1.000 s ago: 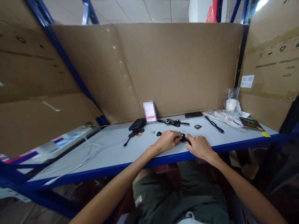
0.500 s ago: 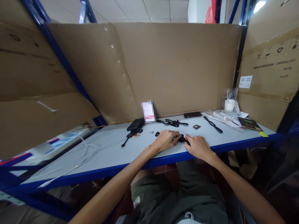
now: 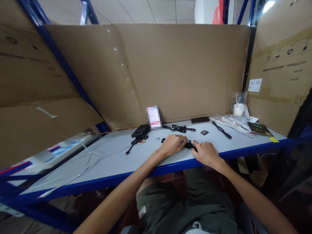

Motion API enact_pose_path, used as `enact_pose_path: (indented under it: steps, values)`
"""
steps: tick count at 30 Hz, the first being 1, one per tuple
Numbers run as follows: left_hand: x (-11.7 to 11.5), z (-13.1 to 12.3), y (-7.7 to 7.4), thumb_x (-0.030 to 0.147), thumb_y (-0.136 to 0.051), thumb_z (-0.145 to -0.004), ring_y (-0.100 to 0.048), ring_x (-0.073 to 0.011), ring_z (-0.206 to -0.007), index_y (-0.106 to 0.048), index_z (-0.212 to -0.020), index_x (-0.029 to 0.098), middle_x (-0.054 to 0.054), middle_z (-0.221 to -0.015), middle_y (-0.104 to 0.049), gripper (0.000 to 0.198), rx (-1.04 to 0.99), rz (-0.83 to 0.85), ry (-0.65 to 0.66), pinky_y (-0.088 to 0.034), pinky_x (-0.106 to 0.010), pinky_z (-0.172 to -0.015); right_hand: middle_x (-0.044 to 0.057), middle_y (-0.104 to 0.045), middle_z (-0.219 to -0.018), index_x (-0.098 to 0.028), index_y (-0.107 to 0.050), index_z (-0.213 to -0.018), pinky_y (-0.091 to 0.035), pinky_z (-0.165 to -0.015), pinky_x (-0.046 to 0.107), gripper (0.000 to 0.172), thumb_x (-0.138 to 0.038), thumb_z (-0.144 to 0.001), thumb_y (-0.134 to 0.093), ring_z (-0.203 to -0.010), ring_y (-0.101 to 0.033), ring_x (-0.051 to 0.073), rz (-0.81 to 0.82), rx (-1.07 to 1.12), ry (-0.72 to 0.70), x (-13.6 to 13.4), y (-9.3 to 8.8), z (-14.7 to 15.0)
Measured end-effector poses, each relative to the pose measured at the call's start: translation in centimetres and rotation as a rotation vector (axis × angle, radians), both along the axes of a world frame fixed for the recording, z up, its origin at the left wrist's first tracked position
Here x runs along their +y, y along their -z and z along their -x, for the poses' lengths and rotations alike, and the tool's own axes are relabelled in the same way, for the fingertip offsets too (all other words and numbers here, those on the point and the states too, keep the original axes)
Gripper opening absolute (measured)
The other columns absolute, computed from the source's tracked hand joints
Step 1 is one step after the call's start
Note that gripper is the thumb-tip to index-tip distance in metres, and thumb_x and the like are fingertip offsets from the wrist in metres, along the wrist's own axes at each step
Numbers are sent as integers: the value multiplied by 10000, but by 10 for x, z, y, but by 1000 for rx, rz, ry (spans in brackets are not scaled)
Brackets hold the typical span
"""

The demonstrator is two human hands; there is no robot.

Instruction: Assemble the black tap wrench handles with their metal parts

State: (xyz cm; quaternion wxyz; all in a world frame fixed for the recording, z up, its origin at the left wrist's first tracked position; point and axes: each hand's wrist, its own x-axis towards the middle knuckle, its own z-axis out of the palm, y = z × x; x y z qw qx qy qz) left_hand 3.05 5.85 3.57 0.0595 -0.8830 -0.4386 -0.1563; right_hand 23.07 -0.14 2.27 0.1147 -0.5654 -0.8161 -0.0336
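Black part (image 3: 188,145) — small, prob. light, likely stiff plastic w/ a smooth, slightly slippery finish; exact shape hard to tell, fingers cover much of it. Any thin edges or clips could be fragile, so best hold = both ends, fingertip pinch, no hard squeeze mid-length. It's low on the table (image 3: 109,156), a bit right of & below frame centre, near the front edge.

L hand (image 3: 173,144) is closed on the part's left end, fingers curled over it; R hand (image 3: 206,153) pinches its right end betw. thumb & fingers. So the part sits betw. the two hands, touching both — middle bit exposed, just right of the L fingertips and up-left of the R knuckles.

Nearby: small black piece (image 3: 162,140) just left of L hand; black straps (image 3: 179,128) above, approx. centre; grey square piece (image 3: 204,132) above R hand.
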Motion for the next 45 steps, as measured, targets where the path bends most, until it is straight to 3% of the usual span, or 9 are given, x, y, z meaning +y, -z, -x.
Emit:
enact_pose_path:
  steps: [8, 12, 16, 19, 25, 31, 38, 41, 45]
  values:
    - [3, -16, 6, 363, -505, -998, -692, -270, -768, -710, -823, 212, -100, -790, -738, 309, 21, -3, -131, -375, -306, -656, 142, -776, -1040, -209, -621, -1266, -450, -810, 356, 342, -316, -1010, -421, -973, -729, 324, -24, -7, 0, 1, 1, 0]
    - [8, -25, 6, 286, -500, -980, -694, -284, -753, -688, -959, 202, -100, -781, -731, 207, -21, -16, -229, -384, -310, -655, 136, -776, -1037, -210, -614, -1284, -445, -821, 353, 353, -318, -1015, -412, -980, -724, 316, -13, -13, 13, 2, 2, 1]
    - [2, -12, 3, 309, -422, -1034, -706, -259, -815, -667, -1083, 237, -83, -880, -750, 259, -9, -5, -128, -392, -302, -689, 134, -777, -1017, -211, -623, -1257, -442, -805, 349, 337, -327, -1014, -421, -959, -728, 312, -23, -22, 19, 2, 3, 0]
    - [-3, -4, 1, 377, -512, -1009, -707, -249, -847, -680, -1074, 269, -56, -912, -756, 210, 16, 23, -27, -394, -293, -702, 135, -777, -1015, -215, -623, -1248, -439, -796, 349, 327, -328, -1015, -423, -953, -728, 312, -34, -30, 19, 2, 2, 0]
    - [3, -14, 6, 336, -492, -1001, -698, -269, -783, -687, -915, 225, -85, -797, -729, 241, -29, 20, -78, -412, -310, -685, 135, -776, -1009, -214, -610, -1261, -429, -791, 346, 325, -331, -1028, -417, -956, -726, 309, -13, -58, 35, 1, 0, 1]
    - [1, -10, 6, 359, -504, -1012, -716, -257, -897, -669, -1186, 264, -83, -1036, -762, 259, -50, 40, -20, -448, -304, -751, 126, -778, -1015, -219, -608, -1261, -423, -792, 339, 320, -338, -1030, -421, -947, -726, 304, -22, -56, 33, 3, 2, 1]
    - [11, -9, 11, 465, -573, -991, -713, -258, -754, -722, -1019, 234, -59, -771, -739, 276, -29, 53, -54, -427, -285, -647, 126, -778, -1006, -225, -617, -1249, -423, -784, 340, 318, -329, -1023, -419, -939, -726, 307, -40, -37, 34, 1, 2, 1]
    - [10, -12, 13, 460, -525, -1015, -723, -277, -794, -715, -1040, 206, -92, -850, -749, 319, -12, 10, -88, -437, -298, -644, 130, -778, -999, -222, -623, -1242, -425, -770, 343, 323, -320, -1020, -411, -929, -728, 308, -52, -25, 30, 0, 1, 1]
    - [-1, -9, 9, 372, -478, -1038, -716, -268, -929, -592, -1339, 236, -120, -1158, -704, 350, 50, -63, -28, -471, -318, -729, 123, -778, -1010, -219, -623, -1250, -425, -787, 340, 321, -314, -1014, -428, -946, -725, 296, -43, -14, 38, 0, 1, 1]
